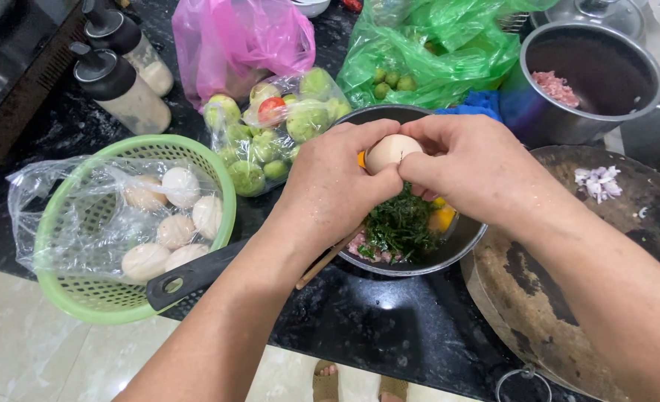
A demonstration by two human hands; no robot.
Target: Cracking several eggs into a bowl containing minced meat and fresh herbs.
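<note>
Both hands hold one pale egg [389, 151] above a dark metal bowl [464, 240]. My left hand [330, 186] grips its left side with thumb and fingers. My right hand [471, 167] grips its right side, thumbs meeting at the shell. Inside the bowl lie chopped green herbs [401, 223], a bit of pink minced meat and an orange yolk [441, 219]. Wooden chopsticks [322, 264] lean on the bowl's near rim, under my left wrist.
A green basket [84, 298] with a clear bag of several eggs stands at left, a black handle [188, 279] beside it. Behind are a bag of green fruit [270, 134], pink and green bags, two bottles, a pot with meat [590, 74], and a round dark board [568, 298].
</note>
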